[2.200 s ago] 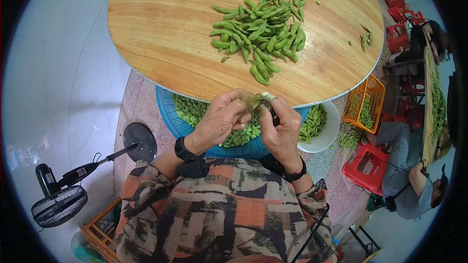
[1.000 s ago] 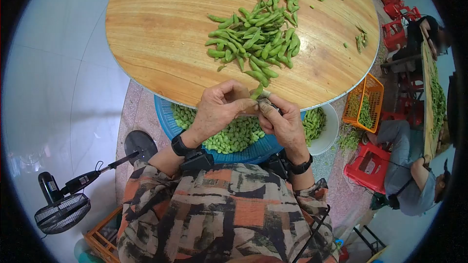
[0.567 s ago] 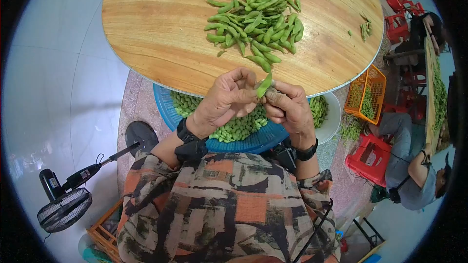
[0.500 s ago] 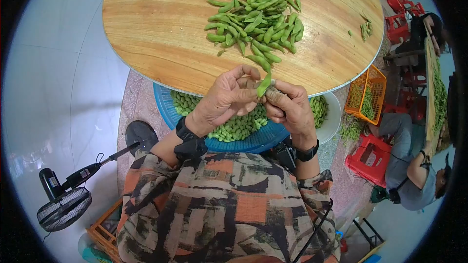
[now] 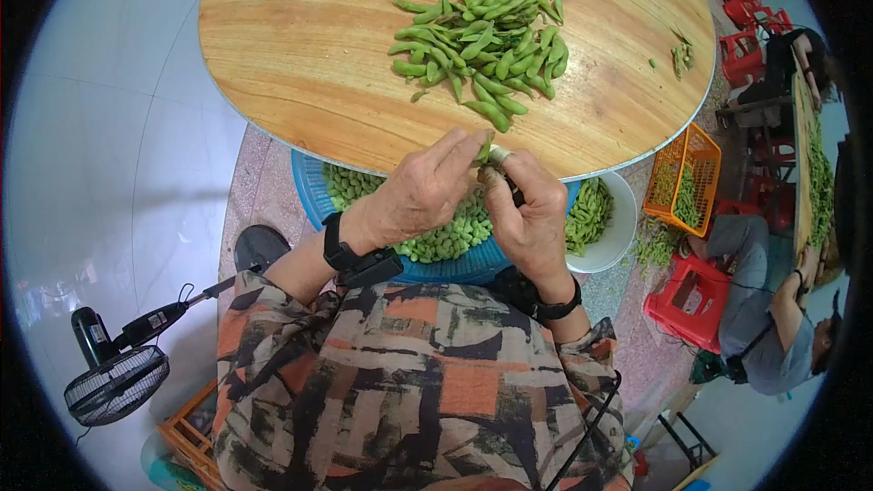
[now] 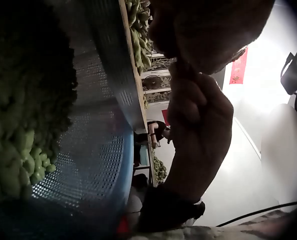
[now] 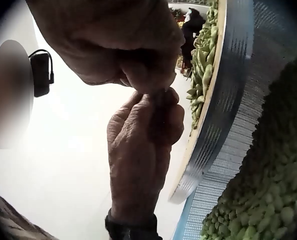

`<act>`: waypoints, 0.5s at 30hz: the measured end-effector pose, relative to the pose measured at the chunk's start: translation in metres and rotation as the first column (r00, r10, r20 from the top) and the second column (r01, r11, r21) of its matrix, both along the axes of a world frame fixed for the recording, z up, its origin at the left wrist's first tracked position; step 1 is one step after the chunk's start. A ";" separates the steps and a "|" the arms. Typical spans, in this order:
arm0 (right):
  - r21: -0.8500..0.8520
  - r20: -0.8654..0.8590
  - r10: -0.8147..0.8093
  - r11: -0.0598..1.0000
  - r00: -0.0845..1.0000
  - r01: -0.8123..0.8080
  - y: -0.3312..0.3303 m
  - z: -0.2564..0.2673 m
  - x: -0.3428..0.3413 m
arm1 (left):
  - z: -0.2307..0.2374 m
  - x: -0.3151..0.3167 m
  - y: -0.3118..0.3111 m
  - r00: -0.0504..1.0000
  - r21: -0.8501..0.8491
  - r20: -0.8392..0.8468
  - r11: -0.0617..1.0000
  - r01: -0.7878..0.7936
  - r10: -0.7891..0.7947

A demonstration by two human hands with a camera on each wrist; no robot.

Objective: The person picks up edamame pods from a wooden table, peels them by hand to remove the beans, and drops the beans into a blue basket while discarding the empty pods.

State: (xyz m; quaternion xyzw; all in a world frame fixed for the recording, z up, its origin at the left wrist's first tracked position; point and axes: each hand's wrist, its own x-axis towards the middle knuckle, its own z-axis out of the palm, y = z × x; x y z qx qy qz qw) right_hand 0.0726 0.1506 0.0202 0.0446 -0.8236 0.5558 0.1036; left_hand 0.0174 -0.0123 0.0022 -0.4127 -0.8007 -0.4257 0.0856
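In the head view a green pod [image 5: 484, 153] is pinched by the left hand [image 5: 421, 193], just over the near edge of the round wooden table [image 5: 300, 64]. The right hand [image 5: 527, 218] meets it there, fingers curled round a small dark object [image 5: 516, 193], with something pale on a finger. Below both hands sits a blue basket [image 5: 314, 195] of shelled green beans [image 5: 446, 235]. A heap of pods [image 5: 482, 45] lies on the table beyond. Both wrist views show the fingertips together above the basket, too dark to make out the pod.
A white bowl [image 5: 623, 227] of pods stands right of the basket, and an orange crate [image 5: 705, 164] beyond it. Further right are a red stool [image 5: 688, 305] and a seated person [image 5: 773, 355]. A black fan [image 5: 116, 385] is at the left.
The left hand has turned over with its back up and its fingers now cover much of the pod. The right hand has shifted slightly left and curled more.
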 end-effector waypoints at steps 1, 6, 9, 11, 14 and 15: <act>0.029 -0.033 -0.025 0.999 0.999 0.026 -0.005 0.005 0.001 | 0.000 0.002 0.000 1.000 0.000 -0.003 1.000 -0.001 0.001; 0.045 -0.083 -0.058 0.997 0.995 0.062 0.005 0.008 0.006 | 0.022 0.016 -0.007 0.652 0.113 0.753 0.994 0.004 -0.088; -0.024 0.099 -0.067 0.997 0.993 0.070 0.047 0.016 0.022 | 0.025 0.009 -0.025 0.752 -0.055 0.588 0.912 0.407 -0.300; 0.077 0.105 -0.164 0.985 0.981 0.156 0.084 0.015 0.037 | 0.022 0.005 -0.031 0.771 -0.107 0.544 0.883 0.457 -0.333; 0.410 0.106 -0.339 0.872 0.935 0.269 0.138 0.003 0.060 | 0.016 -0.019 -0.025 0.955 -0.156 0.259 0.969 0.190 -0.146; 0.414 0.107 -0.344 0.869 0.933 0.273 0.152 -0.008 0.068 | 0.014 -0.031 -0.017 0.953 -0.152 0.261 0.969 0.196 -0.152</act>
